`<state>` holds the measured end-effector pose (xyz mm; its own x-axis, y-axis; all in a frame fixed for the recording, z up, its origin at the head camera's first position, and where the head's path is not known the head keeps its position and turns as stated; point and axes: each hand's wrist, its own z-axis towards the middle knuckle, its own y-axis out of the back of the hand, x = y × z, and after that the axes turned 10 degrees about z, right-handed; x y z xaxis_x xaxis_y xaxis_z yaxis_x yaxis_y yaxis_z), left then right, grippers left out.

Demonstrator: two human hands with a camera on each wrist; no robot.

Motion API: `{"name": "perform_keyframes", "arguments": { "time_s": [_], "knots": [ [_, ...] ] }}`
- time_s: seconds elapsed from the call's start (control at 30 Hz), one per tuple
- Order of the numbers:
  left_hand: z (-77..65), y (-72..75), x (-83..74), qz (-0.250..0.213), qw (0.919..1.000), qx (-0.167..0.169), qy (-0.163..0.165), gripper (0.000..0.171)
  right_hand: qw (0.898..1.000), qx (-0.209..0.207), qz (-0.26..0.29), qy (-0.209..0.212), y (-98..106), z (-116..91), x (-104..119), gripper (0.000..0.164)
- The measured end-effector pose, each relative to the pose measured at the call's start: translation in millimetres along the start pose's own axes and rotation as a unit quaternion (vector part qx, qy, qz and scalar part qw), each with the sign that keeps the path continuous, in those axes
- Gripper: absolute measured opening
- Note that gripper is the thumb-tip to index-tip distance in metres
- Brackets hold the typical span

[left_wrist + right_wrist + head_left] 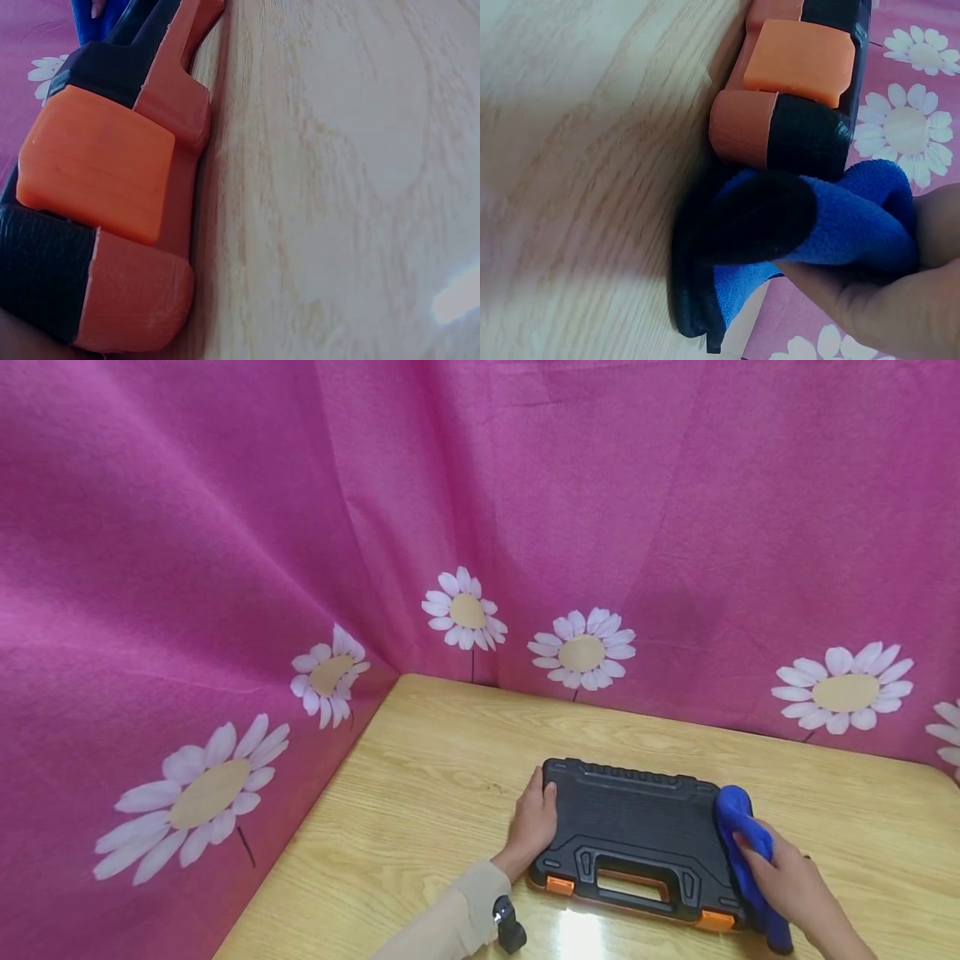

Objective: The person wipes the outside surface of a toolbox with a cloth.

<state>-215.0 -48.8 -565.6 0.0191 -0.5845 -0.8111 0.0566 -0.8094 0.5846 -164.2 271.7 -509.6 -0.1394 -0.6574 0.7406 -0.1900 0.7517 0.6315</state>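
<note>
A black plastic tool case (637, 814) lies flat on the wooden table, its carry handle and two orange latches (97, 161) facing the near side. My left hand (534, 818) holds the case's left edge, thumb on the lid and fingers along the side. In my right hand (791, 877) a bunched blue cloth (738, 814) with dark edging is gripped against the case's right side. The right wrist view shows the cloth (855, 225) folded under the thumb, touching the case's corner by the other latch (801, 60). The left wrist view barely catches the left hand.
The wooden table (420, 760) reaches back to a pink curtain (600, 510) printed with white daisies, which also runs along its left side. A black band (510, 927) sits on the left wrist. Light glares off the table just in front of the case.
</note>
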Motion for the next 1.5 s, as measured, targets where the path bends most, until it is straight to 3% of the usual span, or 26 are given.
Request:
{"name": "perform_keyframes", "arguments": {
  "time_s": [0.27, 0.67, 1.07, 1.5],
  "knots": [
    [-0.9, -0.5, 0.9, -0.001, 1.0000, -0.002, -0.002, 0.052, 0.999, 0.017, -0.002, -0.027, -2, -8, -1, 0.065],
    [-0.4, -0.3, 2.0, 0.002, 1.0000, 0.001, -0.007, 0.052, 0.999, 0.029, -0.011, -0.032, -3, -18, -7, 0.067],
    [0.3, 1.0, 2.8, 0.006, 1.0000, 0.005, -0.001, 0.052, 0.998, 0.049, 0.000, -0.046, 8, -21, -6, 0.079],
    [0.5, 0.7, 1.9, 0.002, 1.0000, 0.002, 0.002, 0.052, 0.997, 0.011, 0.066, -0.043, 9, -27, 18, 0.081]
  ]
}}
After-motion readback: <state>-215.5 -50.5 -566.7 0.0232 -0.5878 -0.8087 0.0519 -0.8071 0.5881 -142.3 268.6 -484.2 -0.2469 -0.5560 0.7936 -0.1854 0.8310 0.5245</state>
